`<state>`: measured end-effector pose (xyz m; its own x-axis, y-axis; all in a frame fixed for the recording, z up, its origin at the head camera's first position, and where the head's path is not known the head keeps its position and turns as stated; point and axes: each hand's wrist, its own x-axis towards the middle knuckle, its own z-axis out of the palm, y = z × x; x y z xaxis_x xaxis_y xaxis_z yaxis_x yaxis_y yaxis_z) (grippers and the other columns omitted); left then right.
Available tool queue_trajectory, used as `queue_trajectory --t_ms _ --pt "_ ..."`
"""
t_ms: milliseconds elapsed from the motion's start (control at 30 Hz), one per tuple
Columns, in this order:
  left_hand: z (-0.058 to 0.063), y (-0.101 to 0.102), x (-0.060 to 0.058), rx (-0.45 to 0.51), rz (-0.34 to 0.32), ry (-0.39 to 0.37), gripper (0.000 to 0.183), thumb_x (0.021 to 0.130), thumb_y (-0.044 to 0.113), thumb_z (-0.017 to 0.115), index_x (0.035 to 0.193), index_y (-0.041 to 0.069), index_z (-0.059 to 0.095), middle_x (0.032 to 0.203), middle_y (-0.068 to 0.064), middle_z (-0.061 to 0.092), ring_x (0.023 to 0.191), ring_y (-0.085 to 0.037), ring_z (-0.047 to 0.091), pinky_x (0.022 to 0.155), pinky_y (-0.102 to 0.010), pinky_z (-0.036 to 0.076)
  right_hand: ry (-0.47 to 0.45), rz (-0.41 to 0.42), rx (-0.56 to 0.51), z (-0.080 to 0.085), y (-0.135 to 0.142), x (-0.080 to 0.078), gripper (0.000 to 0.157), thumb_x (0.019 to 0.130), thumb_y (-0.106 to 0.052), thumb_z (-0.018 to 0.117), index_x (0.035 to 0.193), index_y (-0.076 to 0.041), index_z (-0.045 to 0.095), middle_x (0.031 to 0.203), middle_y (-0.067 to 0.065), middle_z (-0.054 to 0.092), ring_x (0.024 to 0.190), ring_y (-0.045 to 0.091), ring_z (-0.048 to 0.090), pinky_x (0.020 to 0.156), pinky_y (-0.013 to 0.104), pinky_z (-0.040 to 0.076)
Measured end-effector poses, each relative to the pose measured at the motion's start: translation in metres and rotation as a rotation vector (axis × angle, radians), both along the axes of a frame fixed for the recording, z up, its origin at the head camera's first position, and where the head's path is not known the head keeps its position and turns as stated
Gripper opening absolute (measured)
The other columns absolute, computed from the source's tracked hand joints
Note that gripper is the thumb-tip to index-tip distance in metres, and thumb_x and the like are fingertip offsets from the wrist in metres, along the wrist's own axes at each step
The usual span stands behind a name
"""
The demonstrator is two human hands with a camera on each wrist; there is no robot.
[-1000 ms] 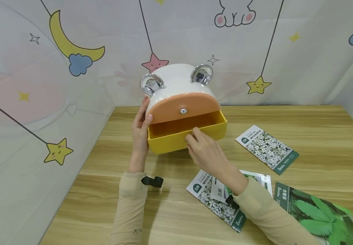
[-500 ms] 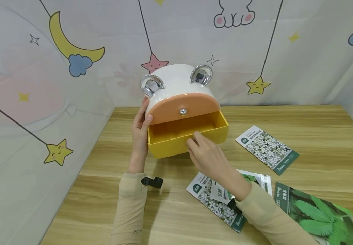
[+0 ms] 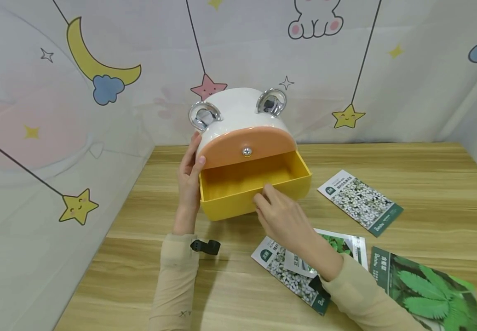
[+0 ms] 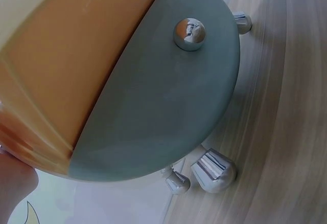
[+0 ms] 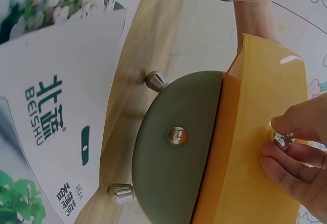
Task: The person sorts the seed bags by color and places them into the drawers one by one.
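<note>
A small rounded storage box with a white top and chrome ears stands on the table. Its yellow drawer is pulled out, and the part of its inside in view is bare. My right hand pinches the drawer's chrome knob between thumb and fingers. On the box's left side, my left hand grips it, thumb at the front edge and fingers along the side. The orange front above and the green front below sit closed, each with a chrome knob.
Seed packets lie on the wooden table: a white-flower packet at right, another flower packet overlapped by a green-leaf packet under my right forearm, and a large leaf packet front right. Cartoon-printed cloth encloses the back and sides.
My right hand has drawn the yellow drawer farther out toward me, showing more of its inside. The left hand stays in place on the box.
</note>
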<state>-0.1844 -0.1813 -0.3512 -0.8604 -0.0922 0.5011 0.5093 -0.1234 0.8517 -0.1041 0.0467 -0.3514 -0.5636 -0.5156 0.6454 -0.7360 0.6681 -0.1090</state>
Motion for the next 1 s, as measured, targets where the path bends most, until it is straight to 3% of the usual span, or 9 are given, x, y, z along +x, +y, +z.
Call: queue_trajectory --t_ms 1000 --pt "0.0 0.002 0.0 0.026 -0.01 0.04 0.046 0.096 0.006 0.043 0.142 0.007 0.047 0.156 -0.002 0.035 0.147 -0.012 0.026 0.123 -0.029 0.02 0.025 0.005 0.009 0.002 -0.001 0.021 0.016 0.082 -0.007 0.072 0.089 -0.006 0.057 0.079 0.004 0.042 0.062 0.012 0.037 0.051 0.017 0.032"
